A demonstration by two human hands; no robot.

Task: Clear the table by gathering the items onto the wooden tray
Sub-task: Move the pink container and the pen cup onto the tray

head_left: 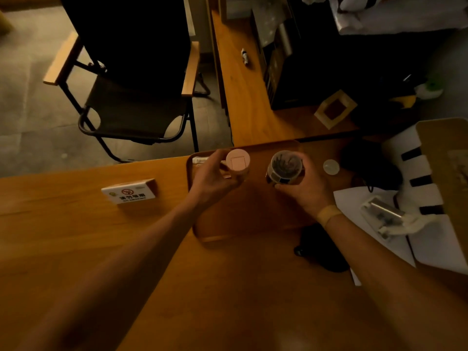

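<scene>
Bare forearms reached over orange-brown wooden bench (76,224). Left hand (215,178) clamped pale round-lidded canister (237,162), right hand (304,188) clear jar of dark sticks (286,165), both above rounded wooden tray (253,219). Advice: lower upright, spaced apart.

Two jars (237,162) (286,166), one wooden tray (253,211), one sign (128,192) — one folding chair (134,97).

Two bare forearms are seen, no sleeves reaching into view on either side. A pale tan band, flat and strap-like, is worn around the wrist just behind the right hand (305,191). Nothing is worn on the left hand (212,177): fingers bare, no ring or watch made out in the dim light.
</scene>
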